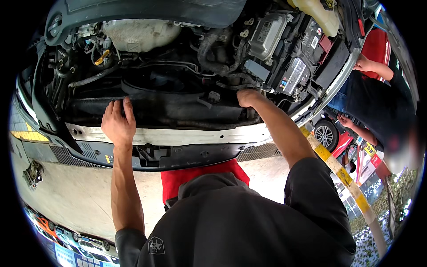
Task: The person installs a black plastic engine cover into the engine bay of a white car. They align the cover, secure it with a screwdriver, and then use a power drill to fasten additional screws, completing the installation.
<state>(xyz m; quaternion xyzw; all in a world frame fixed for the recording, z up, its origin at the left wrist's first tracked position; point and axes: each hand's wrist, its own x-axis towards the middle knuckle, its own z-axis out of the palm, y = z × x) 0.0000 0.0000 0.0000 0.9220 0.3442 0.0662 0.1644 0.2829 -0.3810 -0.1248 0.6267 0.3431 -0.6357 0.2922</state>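
A black radiator fan shroud (178,104) spans the front of an open car engine bay, with a round fan opening (162,82) in its middle. My left hand (119,122) is at its left part, fingers bent over the upper edge and thumb beside them. At the right end of the shroud, my right hand (250,98) is closed, its fingertips hidden down among the hoses. Just in front of both hands runs a pale metal crossbeam (178,137). Behind my right hand lies a thick black hose (209,53).
A battery (296,78) and a grey metal-cased control unit (268,35) sit at the right. A dark engine cover (147,11) and yellow dipstick handle (102,58) are farther back. A yellow-and-white pole (340,171) and another person (378,102) stand to the right.
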